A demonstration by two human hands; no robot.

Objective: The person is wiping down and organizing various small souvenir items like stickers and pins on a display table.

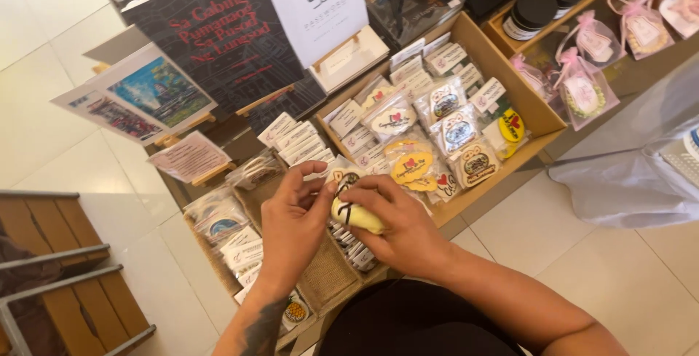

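A pale yellow wrapped souvenir (354, 215) with a dark strap across it sits in my right hand (397, 221), whose fingers close around it. My left hand (295, 225) pinches the item's upper left edge with thumb and fingertips. Both hands hover over a wooden display tray (539, 112) filled with several wrapped badges and magnets, such as a yellow one with a red heart (411, 165).
Rows of small white tagged packets (298, 141) stand behind my hands. A dark book (218, 36) and printed cards (145, 97) lean on small easels at the back. Pink pouches (582, 86) and black-lidded jars (535, 10) lie right. A wooden bench (51, 269) stands left.
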